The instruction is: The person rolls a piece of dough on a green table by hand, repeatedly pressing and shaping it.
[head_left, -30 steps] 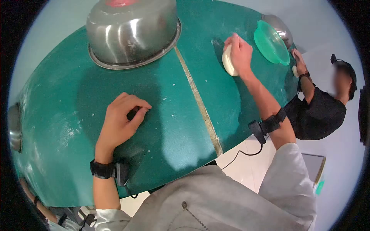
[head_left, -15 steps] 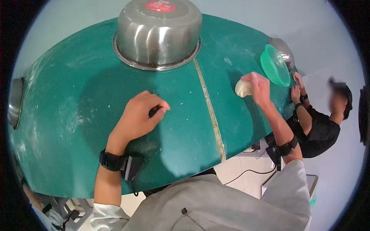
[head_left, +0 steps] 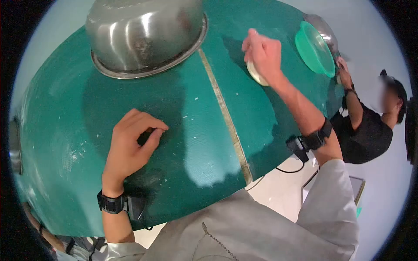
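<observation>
The green bench (head_left: 174, 174) is dusted with white powder, a pale wall behind it. An upturned metal bowl (head_left: 143, 39) stands beyond my left hand (head_left: 135, 141), which is loosely curled, thumb near fingertips. My right hand (head_left: 263, 54) is curled over the dough (head_left: 257, 74) on the bench, left of a green plastic bowl (head_left: 314, 50); I can't see inside that.

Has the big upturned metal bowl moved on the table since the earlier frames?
No. The metal bowl's rim still meets the far end of the pale strip on the tabletop; only the camera view has shifted.
</observation>
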`<state>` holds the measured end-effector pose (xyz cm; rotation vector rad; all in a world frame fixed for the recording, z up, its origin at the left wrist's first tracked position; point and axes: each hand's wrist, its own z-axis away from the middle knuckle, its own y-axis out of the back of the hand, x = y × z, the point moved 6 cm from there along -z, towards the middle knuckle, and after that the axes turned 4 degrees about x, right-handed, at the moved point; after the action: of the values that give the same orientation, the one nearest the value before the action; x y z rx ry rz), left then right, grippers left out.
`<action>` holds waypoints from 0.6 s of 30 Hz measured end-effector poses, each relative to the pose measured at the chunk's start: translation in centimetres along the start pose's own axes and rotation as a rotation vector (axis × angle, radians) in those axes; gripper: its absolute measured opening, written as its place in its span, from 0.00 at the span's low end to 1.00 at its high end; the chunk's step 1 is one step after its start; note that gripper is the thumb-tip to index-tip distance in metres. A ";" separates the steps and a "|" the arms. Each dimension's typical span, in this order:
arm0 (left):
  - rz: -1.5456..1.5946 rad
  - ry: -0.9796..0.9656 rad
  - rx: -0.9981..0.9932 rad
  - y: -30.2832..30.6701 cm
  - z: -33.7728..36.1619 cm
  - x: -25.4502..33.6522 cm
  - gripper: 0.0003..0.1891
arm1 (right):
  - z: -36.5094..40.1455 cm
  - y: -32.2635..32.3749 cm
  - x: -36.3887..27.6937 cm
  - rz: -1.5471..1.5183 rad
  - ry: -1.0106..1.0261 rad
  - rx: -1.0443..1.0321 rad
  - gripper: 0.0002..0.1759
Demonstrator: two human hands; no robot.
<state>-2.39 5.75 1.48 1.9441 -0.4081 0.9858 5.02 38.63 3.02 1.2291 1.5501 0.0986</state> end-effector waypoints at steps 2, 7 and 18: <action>-0.028 -0.003 0.019 0.3 0.1 -0.1 0.05 | -0.8 1.1 2.1 -0.079 -0.045 0.095 0.28; -0.008 -0.006 0.033 0.4 0.5 0.0 0.05 | 1.6 2.3 -0.9 0.250 0.517 0.215 0.16; 0.000 -0.026 0.016 0.5 0.8 -0.3 0.03 | 7.3 3.1 -5.6 0.410 0.253 -0.010 0.18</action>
<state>-2.47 4.81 1.32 1.9733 -0.4160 0.9677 11.78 32.24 5.85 1.5586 1.4837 0.5463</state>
